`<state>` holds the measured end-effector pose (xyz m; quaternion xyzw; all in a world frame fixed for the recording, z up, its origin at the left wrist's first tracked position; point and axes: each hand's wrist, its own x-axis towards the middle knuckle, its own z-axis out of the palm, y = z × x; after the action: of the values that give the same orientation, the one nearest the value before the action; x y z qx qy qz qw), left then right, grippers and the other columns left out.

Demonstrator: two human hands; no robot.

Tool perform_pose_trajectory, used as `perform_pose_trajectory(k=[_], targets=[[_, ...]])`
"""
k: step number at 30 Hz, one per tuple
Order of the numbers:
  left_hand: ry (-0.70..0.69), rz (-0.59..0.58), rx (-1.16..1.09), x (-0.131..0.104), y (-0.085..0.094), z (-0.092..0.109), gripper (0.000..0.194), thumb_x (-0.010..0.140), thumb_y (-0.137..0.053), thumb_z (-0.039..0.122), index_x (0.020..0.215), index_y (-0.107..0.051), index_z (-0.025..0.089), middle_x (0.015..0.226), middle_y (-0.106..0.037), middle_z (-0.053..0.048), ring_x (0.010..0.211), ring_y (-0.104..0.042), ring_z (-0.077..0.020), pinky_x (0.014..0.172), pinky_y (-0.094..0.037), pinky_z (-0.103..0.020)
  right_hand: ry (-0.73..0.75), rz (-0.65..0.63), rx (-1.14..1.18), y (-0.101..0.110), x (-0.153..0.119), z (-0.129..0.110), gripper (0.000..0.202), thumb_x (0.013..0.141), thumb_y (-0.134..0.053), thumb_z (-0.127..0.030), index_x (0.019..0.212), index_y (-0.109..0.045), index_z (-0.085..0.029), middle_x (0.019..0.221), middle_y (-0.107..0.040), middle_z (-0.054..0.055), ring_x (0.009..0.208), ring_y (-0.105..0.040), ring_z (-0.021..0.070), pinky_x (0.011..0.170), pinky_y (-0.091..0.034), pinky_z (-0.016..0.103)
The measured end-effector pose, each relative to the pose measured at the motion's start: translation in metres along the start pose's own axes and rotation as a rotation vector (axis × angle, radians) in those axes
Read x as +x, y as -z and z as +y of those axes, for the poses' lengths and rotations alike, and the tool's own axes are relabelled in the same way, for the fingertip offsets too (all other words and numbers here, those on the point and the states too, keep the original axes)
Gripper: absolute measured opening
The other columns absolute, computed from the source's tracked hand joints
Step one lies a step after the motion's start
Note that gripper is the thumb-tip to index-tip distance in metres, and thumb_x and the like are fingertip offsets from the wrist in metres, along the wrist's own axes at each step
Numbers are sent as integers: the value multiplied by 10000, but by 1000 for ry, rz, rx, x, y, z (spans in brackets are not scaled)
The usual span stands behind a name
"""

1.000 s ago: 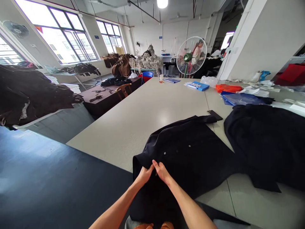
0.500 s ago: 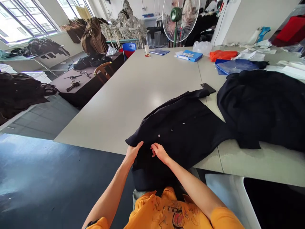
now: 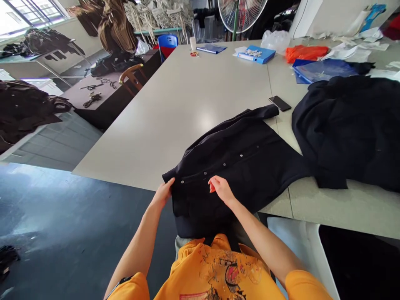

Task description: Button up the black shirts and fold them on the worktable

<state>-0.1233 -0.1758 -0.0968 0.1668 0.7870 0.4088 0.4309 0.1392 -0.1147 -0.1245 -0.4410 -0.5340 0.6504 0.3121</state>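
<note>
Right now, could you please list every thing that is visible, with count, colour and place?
dark garment: 1, black, table near edge, under both hands
garment pile: 1, black, table right
phone: 1, black, beyond garment
table: 1, grey, centre
folder: 1, blue, far end
orange bag: 1, orange, far right
fan: 1, white, behind table
left hand: grips garment's left edge
right hand: pinches the button line
</note>
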Motion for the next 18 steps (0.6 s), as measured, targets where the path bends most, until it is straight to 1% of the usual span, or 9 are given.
perform_pose_trajectory(k=[2,3,4,6,8,9,11,13,18], targets=[[-288,372,96,2,-1,10,274,862,-618,282,1101,-621,148,1032,-682,-94,970,-673,-210,889,-561,-365,160,105,-235,19,10,-10,276,951,-427,-333,828,-629,-189,770,-669,31,751,-636,169,742,-531,291],[-466,478,156,-1,-7,15,260,873,-582,245,1118,-604,160,1057,-662,-85,984,-655,-193,904,-545,-344,232,132,-364,27,14,-13,279,963,-419,-302,837,-642,-191,844,-697,47,829,-639,182,804,-521,306],[-638,472,239,-4,-16,20,248,886,-548,217,1125,-599,175,1082,-649,-80,1003,-640,-184,921,-529,-329,292,139,-484,34,19,-15,279,970,-416,-270,847,-654,-192,907,-712,58,888,-633,192,857,-506,319],[-902,160,491,-13,-43,28,245,908,-507,185,1125,-618,207,1120,-644,-77,1048,-619,-195,954,-502,-335,365,110,-668,40,24,-13,267,969,-426,-209,867,-672,-188,967,-724,67,946,-621,204,920,-482,338],[-1032,-212,805,-17,-73,32,318,875,-544,139,1164,-634,239,1161,-643,-74,1111,-589,-235,990,-473,-381,403,71,-778,40,24,-5,240,955,-454,-159,883,-682,-179,986,-728,74,966,-624,210,941,-473,351],[-1054,-324,942,-17,-87,33,380,847,-568,106,1193,-633,250,1185,-637,-79,1139,-572,-258,999,-461,-407,422,58,-811,39,22,0,229,948,-466,-139,900,-687,-174,1010,-729,80,987,-628,213,955,-471,358],[-1048,-383,1119,-11,-106,34,457,806,-585,52,1215,-631,252,1203,-624,-97,1162,-549,-288,990,-452,-436,471,48,-853,37,16,10,226,939,-477,-109,963,-694,-165,1090,-723,93,1065,-625,220,1012,-455,378],[-1018,-363,1163,0,-114,35,405,814,-585,51,1166,-648,240,1164,-633,-106,1151,-553,-292,971,-460,-428,516,46,-879,37,8,17,249,936,-479,-93,1048,-692,-157,1179,-705,102,1161,-599,223,1088,-416,399],[-908,-360,907,25,-108,42,155,899,-610,252,1016,-704,217,1013,-718,-68,995,-640,-242,910,-496,-344,478,28,-934,36,7,12,244,955,-484,-98,1074,-690,-151,1149,-709,105,1139,-601,226,1049,-437,397]])
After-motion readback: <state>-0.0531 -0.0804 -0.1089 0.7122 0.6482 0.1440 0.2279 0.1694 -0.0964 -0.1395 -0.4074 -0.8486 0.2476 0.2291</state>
